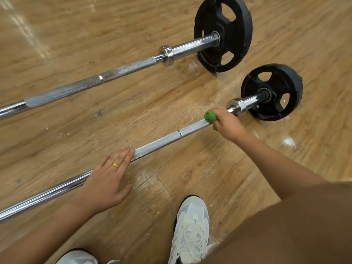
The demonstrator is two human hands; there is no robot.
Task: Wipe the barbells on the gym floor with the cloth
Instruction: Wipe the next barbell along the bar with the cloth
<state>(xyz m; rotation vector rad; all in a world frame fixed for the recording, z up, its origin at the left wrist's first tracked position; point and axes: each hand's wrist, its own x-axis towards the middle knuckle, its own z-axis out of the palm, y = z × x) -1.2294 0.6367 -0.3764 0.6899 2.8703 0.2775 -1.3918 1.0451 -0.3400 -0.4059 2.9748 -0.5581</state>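
Right grip (228, 123) clutches green cloth (209, 116) on near barbell (162, 140); left grip (106, 180) lies flat on it; far barbell (114, 73) likely unwiped.

We saw a bright green cloth (210, 116) | silver steel bar, cross-hatch knurled (162, 141) | black round rubber plates (242, 35) | tan wood-grain plank floor (133, 103) | plain gold ring (116, 165) | white-grey laced shoe (192, 225)
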